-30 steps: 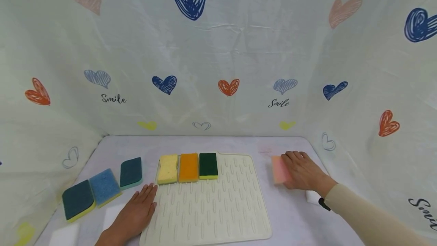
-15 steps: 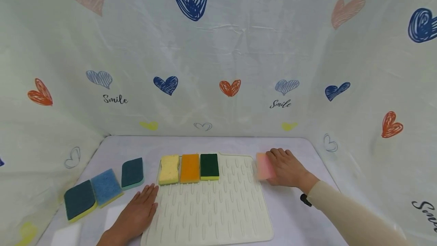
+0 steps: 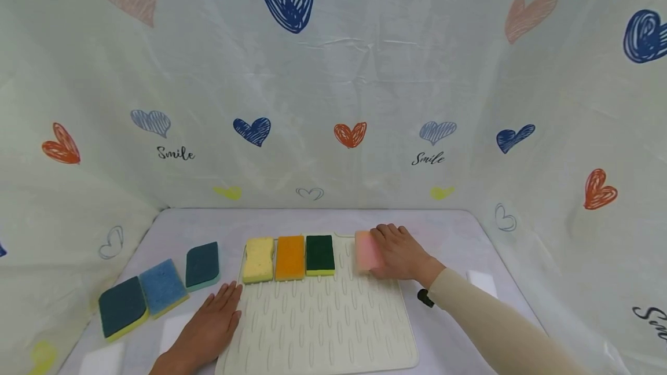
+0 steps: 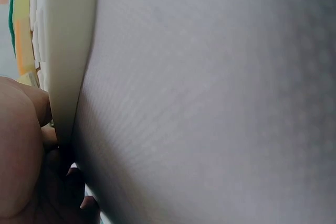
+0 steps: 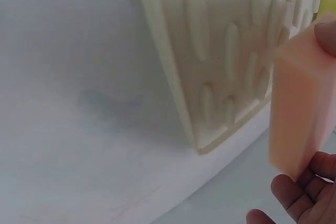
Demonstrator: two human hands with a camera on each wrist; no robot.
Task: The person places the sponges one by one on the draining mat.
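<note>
My right hand (image 3: 398, 253) grips a pink sponge (image 3: 366, 253) by its right side, over the far right part of a cream ridged mat (image 3: 323, 323). In the right wrist view, thumb and fingers pinch the sponge (image 5: 299, 98) from opposite edges, close over the mat's corner. Along the mat's far edge a pale yellow sponge (image 3: 258, 259), an orange sponge (image 3: 290, 257) and a dark green sponge (image 3: 320, 254) lie side by side, left of the pink one. My left hand (image 3: 208, 326) rests flat with straight fingers at the mat's left edge.
To the left on the table lie a teal sponge (image 3: 202, 265), a blue sponge (image 3: 163, 287) and a dark teal sponge with a yellow base (image 3: 124, 307). White blocks lie near the front left (image 3: 102, 359) and beyond my right forearm (image 3: 482, 282). A heart-printed curtain surrounds the table.
My right hand has carried the pink sponge leftward, from the table right of the mat to over the mat's far right part. The left hand has stayed in place.
</note>
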